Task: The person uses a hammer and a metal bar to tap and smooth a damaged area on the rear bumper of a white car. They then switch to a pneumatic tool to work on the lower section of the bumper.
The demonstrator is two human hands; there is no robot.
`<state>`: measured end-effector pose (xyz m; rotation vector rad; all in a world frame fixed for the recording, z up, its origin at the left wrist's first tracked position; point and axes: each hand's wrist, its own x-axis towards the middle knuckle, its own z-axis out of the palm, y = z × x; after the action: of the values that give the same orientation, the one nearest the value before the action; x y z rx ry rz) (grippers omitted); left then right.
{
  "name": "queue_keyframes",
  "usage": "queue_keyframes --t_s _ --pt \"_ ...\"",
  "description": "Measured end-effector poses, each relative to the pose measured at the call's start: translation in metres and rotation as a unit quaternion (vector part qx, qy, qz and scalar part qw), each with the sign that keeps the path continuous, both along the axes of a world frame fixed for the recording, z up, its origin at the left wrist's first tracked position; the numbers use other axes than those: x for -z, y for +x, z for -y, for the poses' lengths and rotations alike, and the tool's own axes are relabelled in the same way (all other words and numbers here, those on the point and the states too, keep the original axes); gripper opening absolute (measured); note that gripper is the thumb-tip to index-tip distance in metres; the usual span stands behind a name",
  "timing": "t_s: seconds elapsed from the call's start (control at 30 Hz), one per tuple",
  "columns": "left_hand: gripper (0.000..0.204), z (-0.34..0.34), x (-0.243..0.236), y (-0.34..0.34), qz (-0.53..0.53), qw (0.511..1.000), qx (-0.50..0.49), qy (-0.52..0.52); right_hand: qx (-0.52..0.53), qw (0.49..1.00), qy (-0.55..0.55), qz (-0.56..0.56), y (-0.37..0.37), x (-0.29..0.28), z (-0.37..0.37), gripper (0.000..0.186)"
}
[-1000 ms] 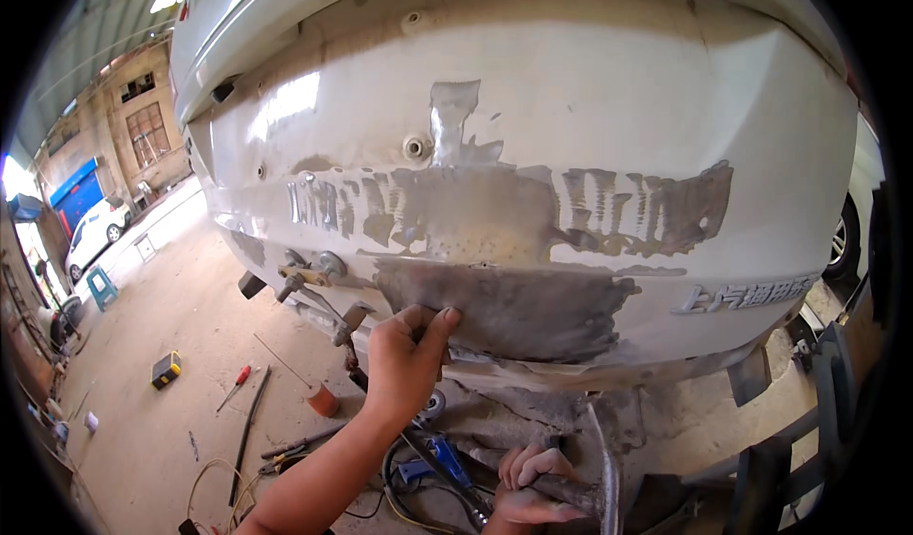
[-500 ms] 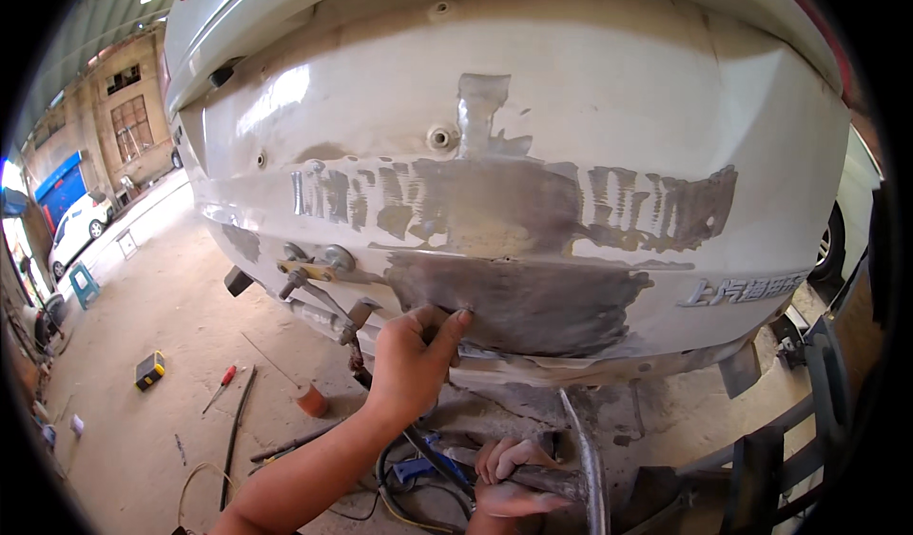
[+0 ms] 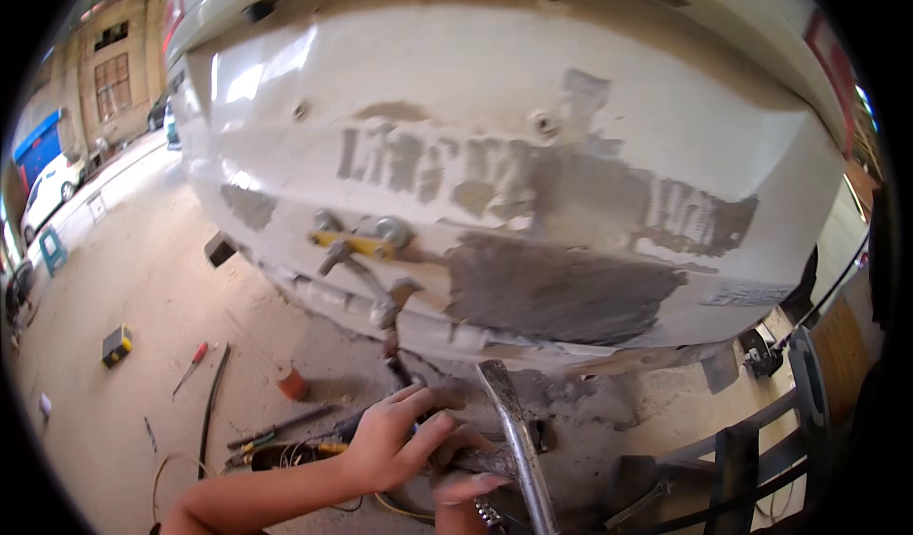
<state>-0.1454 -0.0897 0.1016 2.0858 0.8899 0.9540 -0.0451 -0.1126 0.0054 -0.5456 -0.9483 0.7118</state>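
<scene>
My left hand (image 3: pixel 399 445) is low in the centre, directly beside and partly over my right hand (image 3: pixel 466 487); its fingers are bent and blurred, and whether they hold anything is unclear. My right hand is closed round the dark handle of a hammer-like steel tool (image 3: pixel 521 445), whose long head points up toward the bumper. Above both hands is a white car tailgate (image 3: pixel 713 145) with sanded grey patches and a darker grey area (image 3: pixel 561 288). A metal pulling fixture with a yellow bar (image 3: pixel 352 245) is attached at its lower left.
On the dusty floor lie a yellow-black box (image 3: pixel 117 345), a red-handled screwdriver (image 3: pixel 198 354), an orange cylinder (image 3: pixel 291 383), hoses and tools. A dark metal frame (image 3: pixel 737 464) stands at lower right. A stool (image 3: pixel 52 250) and white car (image 3: pixel 48 193) are at far left.
My left hand has left the dark patch and come down to my right hand. The tool's head has shifted left and tilted. The view has turned, blurring the picture.
</scene>
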Motion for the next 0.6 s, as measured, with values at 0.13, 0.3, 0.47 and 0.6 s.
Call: queue_keyframes --t_s 0.13,0.3,0.47,0.6 --pt "0.071 0.014 0.043 -0.083 0.012 0.997 0.071 0.002 -0.158 0.983 0.066 0.06 -0.055 -0.007 0.0 0.072" --pt "0.043 0.066 0.117 -0.207 -0.115 0.939 -0.045 -0.321 -0.273 0.928 -0.022 0.251 -0.132 0.009 0.003 0.027" --pt "0.047 0.131 0.191 -0.298 -0.052 0.842 -0.436 -0.314 -0.361 0.728 -0.093 0.575 -0.188 0.071 0.023 0.034" --pt "0.05 0.177 0.261 -0.362 -0.083 0.709 -0.615 -0.335 -0.433 0.613 -0.074 0.657 -0.2 0.117 0.048 0.042"
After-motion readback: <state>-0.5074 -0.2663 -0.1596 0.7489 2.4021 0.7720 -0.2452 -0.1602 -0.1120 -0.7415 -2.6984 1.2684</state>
